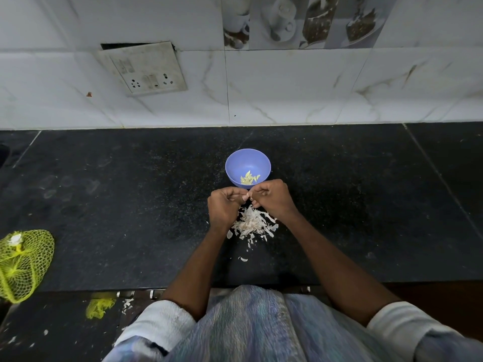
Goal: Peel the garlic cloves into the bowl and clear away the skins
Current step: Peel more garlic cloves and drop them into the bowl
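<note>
Black speckled stone makes up the table (104, 205), backed by white marbled wall tiles. At mid-frame, just below centre, the left hand (224, 207) and right hand (271, 198) meet fingertip to fingertip, both with fingers curled in, pinching something small and pale between them. It is mostly hidden, but by the task I take it for a garlic clove (245, 197) being skinned. Both forearms run up from the lower edge of the frame, elbows out, wrists angled inward so the knuckles face up.

Touching distance above the hands in the frame sits the blue bowl (235, 163), with a few peeled cloves (249, 178) lying in its bottom. Directly under the hands lies a heap of papery skins (252, 224), with stray flakes trailing toward the lower centre.

The risk I see: the hands work so near the rim that a torn skin could flutter into the bowl, or a slippery clove could pop free and land in the heap. A knock from the right knuckles might also tip the light bowl.

At the left edge lies a yellow-green net bag (23, 262).
</note>
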